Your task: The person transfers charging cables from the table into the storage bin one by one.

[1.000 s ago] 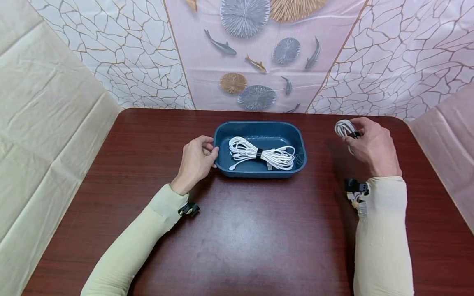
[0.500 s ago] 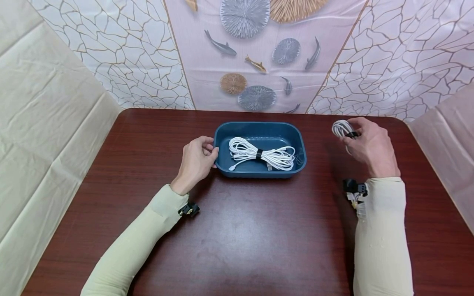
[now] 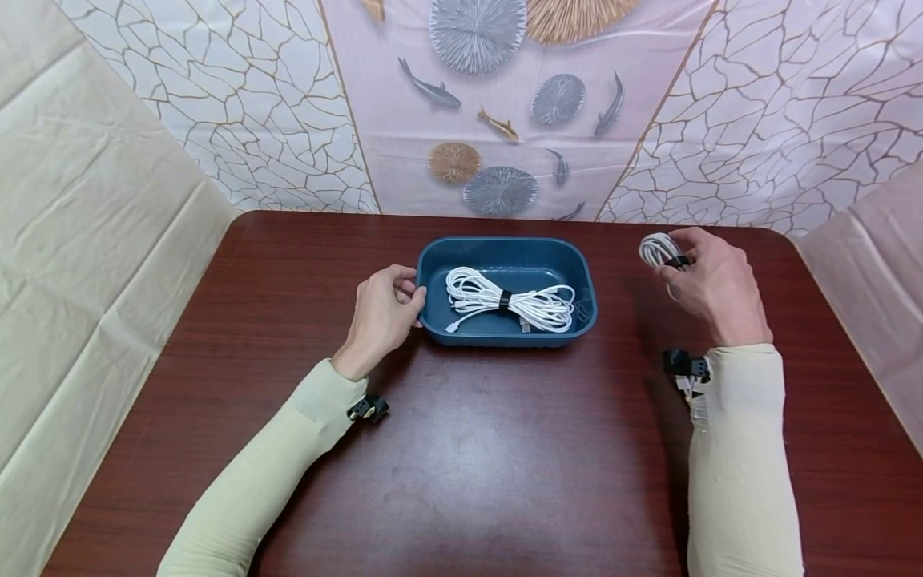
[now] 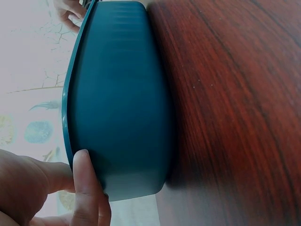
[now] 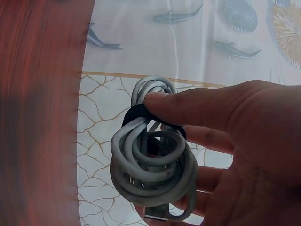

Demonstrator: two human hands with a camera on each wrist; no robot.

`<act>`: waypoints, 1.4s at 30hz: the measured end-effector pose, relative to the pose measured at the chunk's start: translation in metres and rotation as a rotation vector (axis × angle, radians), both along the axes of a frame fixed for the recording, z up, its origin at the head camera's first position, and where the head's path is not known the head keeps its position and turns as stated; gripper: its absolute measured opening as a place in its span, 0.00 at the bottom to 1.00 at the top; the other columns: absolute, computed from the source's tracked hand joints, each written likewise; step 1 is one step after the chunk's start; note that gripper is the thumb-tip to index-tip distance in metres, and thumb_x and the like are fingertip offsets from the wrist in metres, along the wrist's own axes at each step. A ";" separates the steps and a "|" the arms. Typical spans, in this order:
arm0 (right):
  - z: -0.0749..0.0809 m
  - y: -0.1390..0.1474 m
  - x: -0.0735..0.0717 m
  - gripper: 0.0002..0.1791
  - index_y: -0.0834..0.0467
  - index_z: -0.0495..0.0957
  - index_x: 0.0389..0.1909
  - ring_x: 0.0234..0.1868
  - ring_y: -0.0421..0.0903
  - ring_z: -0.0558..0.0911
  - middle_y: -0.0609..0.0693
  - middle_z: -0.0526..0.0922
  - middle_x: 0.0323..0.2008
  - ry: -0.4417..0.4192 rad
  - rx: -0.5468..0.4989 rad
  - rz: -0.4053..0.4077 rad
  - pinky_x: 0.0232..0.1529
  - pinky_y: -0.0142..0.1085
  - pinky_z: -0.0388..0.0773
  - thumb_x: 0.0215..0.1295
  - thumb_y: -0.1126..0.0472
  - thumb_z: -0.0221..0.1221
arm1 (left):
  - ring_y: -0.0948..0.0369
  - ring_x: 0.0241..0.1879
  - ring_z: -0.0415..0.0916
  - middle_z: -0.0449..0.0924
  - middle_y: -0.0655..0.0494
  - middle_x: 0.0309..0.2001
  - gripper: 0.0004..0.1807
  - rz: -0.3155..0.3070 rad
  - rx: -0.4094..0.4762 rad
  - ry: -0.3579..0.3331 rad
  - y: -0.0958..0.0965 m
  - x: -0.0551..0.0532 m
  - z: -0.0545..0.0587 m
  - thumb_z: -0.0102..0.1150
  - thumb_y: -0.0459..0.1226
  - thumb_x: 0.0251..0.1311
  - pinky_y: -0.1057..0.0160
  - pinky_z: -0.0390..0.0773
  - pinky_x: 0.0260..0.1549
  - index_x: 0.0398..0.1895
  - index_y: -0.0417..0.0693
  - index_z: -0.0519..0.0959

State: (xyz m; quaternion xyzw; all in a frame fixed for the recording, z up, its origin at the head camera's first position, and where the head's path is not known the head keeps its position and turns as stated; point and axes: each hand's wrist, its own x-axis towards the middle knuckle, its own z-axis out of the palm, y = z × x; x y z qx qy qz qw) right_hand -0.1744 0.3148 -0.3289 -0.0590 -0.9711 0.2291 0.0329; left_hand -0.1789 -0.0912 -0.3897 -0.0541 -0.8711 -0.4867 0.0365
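Observation:
A blue plastic bin (image 3: 505, 340) stands on the table, a white cable bundle (image 3: 469, 288) with a black strap round its middle lying inside it. At the bin's left end my left hand (image 3: 382, 316) pinches the rim; in the left wrist view a fingertip (image 4: 82, 162) presses the outer wall just below the rim. To the right of the bin, above the table, my right hand (image 3: 717, 280) holds a smaller coiled cable (image 5: 150, 181). A black strap (image 5: 136, 113) binds this greyish-white coil, the thumb lies over it, and a USB plug (image 5: 156, 212) hangs at the bottom.
The dark red wooden table (image 3: 461, 457) ends at a patterned cloth backdrop (image 3: 497, 120) behind the bin. A pale cloth (image 3: 94, 240) rises along the left side and another on the right. Small cameras (image 3: 368, 407) sit on both wrists.
My right hand has drifted slightly left, toward the bin, with the coiled cable in it. The left hand, the bin and the white cable bundle have stayed put.

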 end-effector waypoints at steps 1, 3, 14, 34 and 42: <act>0.000 0.000 0.000 0.29 0.60 0.70 0.69 0.53 0.68 0.78 0.72 0.80 0.54 -0.001 0.000 0.001 0.48 0.65 0.74 0.71 0.55 0.59 | 0.62 0.24 0.84 0.83 0.44 0.38 0.17 0.002 0.000 0.001 0.000 0.000 0.000 0.62 0.33 0.67 0.67 0.86 0.20 0.55 0.32 0.79; 0.000 -0.001 0.000 0.28 0.59 0.70 0.69 0.53 0.68 0.79 0.71 0.81 0.54 0.001 0.000 0.004 0.47 0.64 0.75 0.71 0.55 0.59 | 0.62 0.24 0.84 0.83 0.44 0.38 0.17 0.002 -0.003 0.002 0.000 0.000 0.000 0.62 0.33 0.67 0.67 0.86 0.20 0.55 0.32 0.79; 0.004 -0.007 0.001 0.29 0.60 0.69 0.70 0.53 0.68 0.78 0.72 0.80 0.55 -0.009 0.008 0.017 0.48 0.65 0.75 0.71 0.56 0.59 | 0.62 0.23 0.84 0.83 0.44 0.38 0.17 0.004 -0.013 0.004 0.000 0.000 -0.001 0.62 0.33 0.67 0.67 0.86 0.20 0.56 0.33 0.79; 0.006 -0.014 0.002 0.29 0.59 0.69 0.70 0.51 0.67 0.79 0.72 0.80 0.54 0.006 0.023 0.030 0.45 0.63 0.76 0.71 0.56 0.60 | 0.60 0.24 0.84 0.83 0.44 0.38 0.17 0.001 -0.001 -0.001 0.000 0.000 -0.001 0.62 0.32 0.67 0.66 0.86 0.20 0.56 0.33 0.79; 0.007 -0.018 0.003 0.29 0.57 0.70 0.70 0.50 0.66 0.80 0.71 0.81 0.53 0.023 0.025 0.036 0.44 0.62 0.77 0.69 0.58 0.61 | 0.61 0.23 0.84 0.83 0.44 0.39 0.17 0.003 -0.017 0.004 0.000 0.001 0.000 0.62 0.34 0.68 0.67 0.86 0.21 0.56 0.33 0.79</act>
